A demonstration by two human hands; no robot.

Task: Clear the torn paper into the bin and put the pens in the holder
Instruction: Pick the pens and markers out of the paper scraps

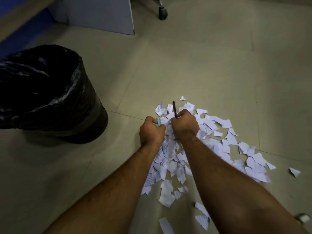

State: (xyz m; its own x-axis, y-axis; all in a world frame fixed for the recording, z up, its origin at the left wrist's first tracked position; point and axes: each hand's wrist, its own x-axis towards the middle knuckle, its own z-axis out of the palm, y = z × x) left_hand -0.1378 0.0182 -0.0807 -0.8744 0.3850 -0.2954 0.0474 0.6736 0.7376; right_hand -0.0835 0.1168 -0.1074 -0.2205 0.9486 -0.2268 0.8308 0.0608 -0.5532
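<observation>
A heap of torn white printed paper [219,146] lies spread over the floor in front of me. My left hand [152,130] is closed around a light blue pen [163,147], which sticks out above and below the fist. My right hand [184,123] grips a dark pen [174,108] that points up and away over the scraps. Both hands hover just above the near-left part of the heap. A bin lined with a black plastic bag [50,92] stands to the left. No pen holder is in view.
A grey panel [104,14] and a chair castor [163,13] stand at the back. A blue surface [25,29] runs behind the bin. Stray scraps [294,172] lie apart at the right. A small shiny object [303,218] sits at the bottom right edge.
</observation>
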